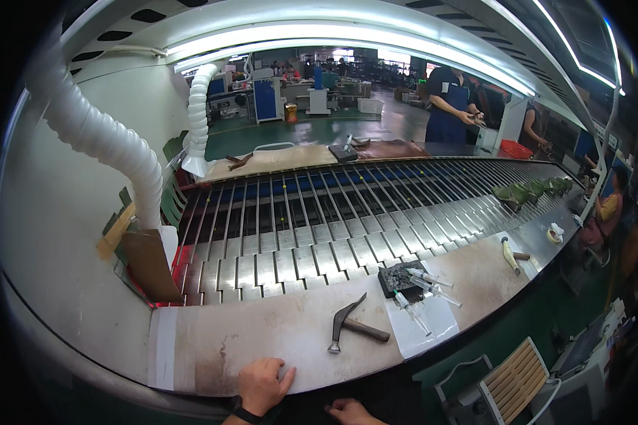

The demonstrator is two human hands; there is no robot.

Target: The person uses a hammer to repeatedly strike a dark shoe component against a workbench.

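Note:
My left hand (264, 386), with a dark band at the wrist, rests on the near edge of the pale, stained work board (269, 333). Its fingers are curled in and I see nothing in them. Lower down and to the right, my right hand (352, 411) is held below the board's edge against something dark, fingers bent together, with no object showing. Ahead of both hands lies a hammer (365, 329) with a curved metal head and a dark handle. Right of it, several syringes (412, 312) lie on and beside a black tray (392, 278) and a white sheet (411, 341).
A conveyor of metal slats (312, 265) runs beyond the board, carrying green shoe-like pieces (519, 194) at the right. Another hammer (510, 256) lies farther right. White flexible ducts (110, 134) hang left. A slatted chair (514, 379) stands lower right. A co-worker (446, 106) stands across.

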